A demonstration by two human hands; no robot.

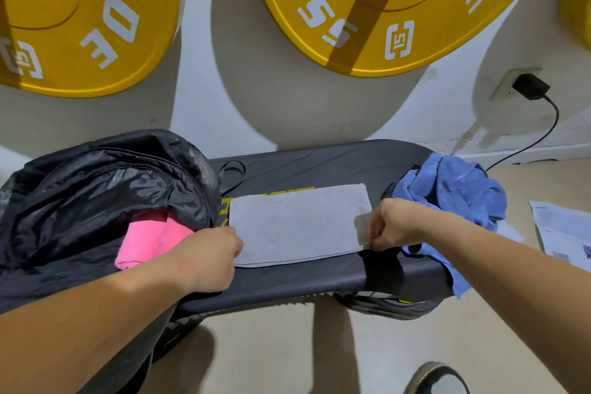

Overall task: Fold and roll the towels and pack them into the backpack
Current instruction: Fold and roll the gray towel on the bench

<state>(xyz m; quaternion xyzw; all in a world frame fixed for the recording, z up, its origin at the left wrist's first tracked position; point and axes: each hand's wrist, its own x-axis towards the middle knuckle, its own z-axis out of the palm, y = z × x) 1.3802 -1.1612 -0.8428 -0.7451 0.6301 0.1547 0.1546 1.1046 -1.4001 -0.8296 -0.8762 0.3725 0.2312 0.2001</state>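
Already one pink towel [150, 240] is in the backpack [96, 189] at left, while the left hand [208, 259] and right hand [396, 224] pinch the near corners of the folded grey towel [297, 227], and the blue towel [454, 195] lies crumpled at right.

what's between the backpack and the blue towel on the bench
The grey towel lies flat on the bench there, the left hand and right hand gripping its near corners; head view.
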